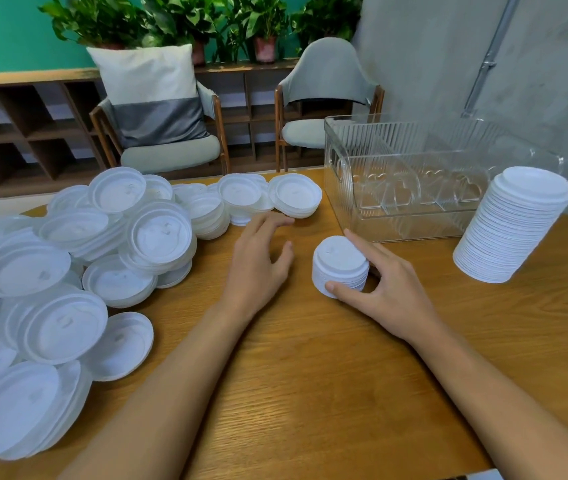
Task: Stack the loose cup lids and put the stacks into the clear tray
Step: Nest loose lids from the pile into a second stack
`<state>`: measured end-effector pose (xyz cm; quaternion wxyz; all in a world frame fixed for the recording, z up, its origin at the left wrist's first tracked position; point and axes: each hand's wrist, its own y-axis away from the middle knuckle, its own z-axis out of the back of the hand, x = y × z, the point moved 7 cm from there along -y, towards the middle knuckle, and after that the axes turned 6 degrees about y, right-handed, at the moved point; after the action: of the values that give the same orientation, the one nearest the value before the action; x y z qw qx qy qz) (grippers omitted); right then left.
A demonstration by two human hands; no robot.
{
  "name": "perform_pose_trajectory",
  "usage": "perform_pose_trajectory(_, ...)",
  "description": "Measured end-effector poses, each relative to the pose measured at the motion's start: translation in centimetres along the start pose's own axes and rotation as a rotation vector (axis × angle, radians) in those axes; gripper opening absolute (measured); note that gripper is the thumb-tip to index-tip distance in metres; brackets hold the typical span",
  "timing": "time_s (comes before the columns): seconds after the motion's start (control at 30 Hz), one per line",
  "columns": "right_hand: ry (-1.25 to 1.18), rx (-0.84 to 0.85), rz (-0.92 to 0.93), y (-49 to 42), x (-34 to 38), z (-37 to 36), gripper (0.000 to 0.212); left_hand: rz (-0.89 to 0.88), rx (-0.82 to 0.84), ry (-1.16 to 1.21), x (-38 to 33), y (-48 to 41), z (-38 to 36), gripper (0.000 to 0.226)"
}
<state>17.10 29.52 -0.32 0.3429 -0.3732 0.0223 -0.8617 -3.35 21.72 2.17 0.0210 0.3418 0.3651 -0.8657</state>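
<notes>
Right hand: my right hand [387, 293] grasps the small stack of lids [340, 267]; the thumb lies against the stack's near side and the forefinger runs along its far side.
Left hand: my left hand [258, 263] is released and holds nothing, its fingers loosely spread above the table [310, 393], just left of the small stack and apart from it.
Small stack: it stands upright on the table, dome side up, just in front of the near left corner of the clear tray [379, 147]. I cannot tell whether stack and tray touch.
Clear tray: ribbed see-through walls with dividers inside; it sits at the far right of the table.
Tall stack: a much higher stack of lids [511, 230] stands on the table beside the tray's right end and leans a little to the right.
Loose lids: a big heap of loose lids [67, 271] covers the left side of the table, most lying hollow side up and overlapping; some more lie along the far edge, close to my left fingertips.
Background: two chairs [327, 81] behind the table, the left one carrying a white and grey cushion [150, 95]; dark open shelves [15, 133] and potted plants [206, 22] along a green wall.
</notes>
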Motion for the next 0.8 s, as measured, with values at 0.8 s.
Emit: perform_pose_trajectory(0.8, -0.033, -0.007, 0.008, -0.2, -0.3, -0.3, 0.09, -0.017, 0.415, -0.533, 3.2, -9.8, -5.3, 0.076)
